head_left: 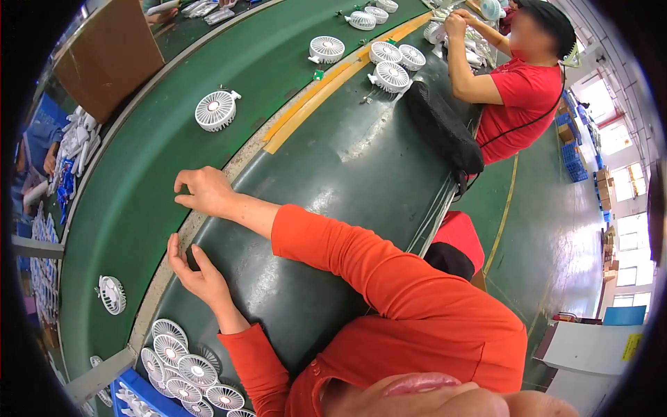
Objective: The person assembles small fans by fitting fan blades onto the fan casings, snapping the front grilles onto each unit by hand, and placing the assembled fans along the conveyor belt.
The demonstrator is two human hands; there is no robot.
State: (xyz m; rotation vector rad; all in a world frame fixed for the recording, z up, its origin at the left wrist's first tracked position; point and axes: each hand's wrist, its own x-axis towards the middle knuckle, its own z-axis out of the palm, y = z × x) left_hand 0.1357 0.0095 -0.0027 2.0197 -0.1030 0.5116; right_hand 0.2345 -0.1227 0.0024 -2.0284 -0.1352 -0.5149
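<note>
My right hand [206,191] reaches over the inner edge of the green conveyor belt [167,160], its fingers bent and apart with nothing between them. Below it, my left hand [198,274] is raised over the edge of the dark green worktable [306,187], palm turned up, fingers spread and empty. A round white fan head [216,111] lies on the belt beyond my right hand. Another fan head [112,295] sits on the belt to the left of my left hand. Several white fan grilles [198,370] are heaped on the table near my left forearm.
More fan heads [390,76] lie at the far end of the table, beside a black bag [441,128]. A person in red [521,97] works there. A cardboard sheet [108,59] stands across the belt. At lower left is a blue bin [142,396] of white parts.
</note>
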